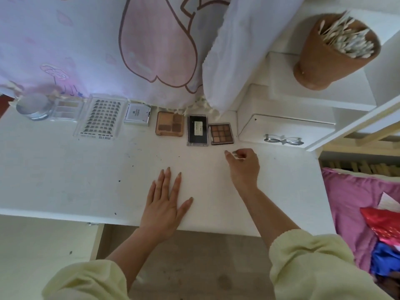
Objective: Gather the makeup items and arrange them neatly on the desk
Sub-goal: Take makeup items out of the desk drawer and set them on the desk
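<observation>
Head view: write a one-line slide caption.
Makeup items line the back of the desk; left hand flat, right hand loosely curled nearby.

Seen from above, a person's two arms in a loose long-sleeved top of pale yellow-green, soft and slightly creased fabric. The left sleeve (pixel 86 282) and right sleeve (pixel 307 263) each end in a gathered, elasticated cuff partway up the forearm, the right cuff edged with a small scalloped trim. The left hand (pixel 166 204) bears long nails filed to tapered points; the right hand (pixel 244 167) shows nails of similar length, their finish too small to make out
</observation>
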Motion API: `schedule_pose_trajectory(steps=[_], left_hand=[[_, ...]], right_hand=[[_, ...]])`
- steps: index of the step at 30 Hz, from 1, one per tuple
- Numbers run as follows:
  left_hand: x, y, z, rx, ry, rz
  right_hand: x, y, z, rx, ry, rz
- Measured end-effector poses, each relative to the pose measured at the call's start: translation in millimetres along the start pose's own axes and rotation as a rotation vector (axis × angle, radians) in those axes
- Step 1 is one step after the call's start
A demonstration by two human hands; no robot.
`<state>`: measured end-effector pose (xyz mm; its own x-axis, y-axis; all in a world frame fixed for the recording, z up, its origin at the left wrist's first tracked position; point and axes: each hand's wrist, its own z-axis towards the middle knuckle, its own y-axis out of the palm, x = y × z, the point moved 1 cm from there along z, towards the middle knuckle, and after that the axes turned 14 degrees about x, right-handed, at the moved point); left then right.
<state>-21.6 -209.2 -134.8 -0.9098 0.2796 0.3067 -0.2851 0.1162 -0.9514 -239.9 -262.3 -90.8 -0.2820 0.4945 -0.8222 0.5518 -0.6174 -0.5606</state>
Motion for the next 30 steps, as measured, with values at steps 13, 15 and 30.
schedule_pose_trajectory(steps=[13, 15, 30], left_hand=[[45.5, 13.0, -126.7, 0.162, 0.188, 0.006], [49.5, 27.1, -162.1, 0.087, 0.233, 0.056], [32.7, 55.1, -212.3, -0.289, 0.339, 0.316]], right_hand=[[102.4, -108.2, -131.0, -0.396, -0.541, -0.273], [133.1, -122.8, -151.8, -0.51, -0.583, -0.406], [219.5, -157.3, -189.3, -0.892, -0.806, -0.962]])
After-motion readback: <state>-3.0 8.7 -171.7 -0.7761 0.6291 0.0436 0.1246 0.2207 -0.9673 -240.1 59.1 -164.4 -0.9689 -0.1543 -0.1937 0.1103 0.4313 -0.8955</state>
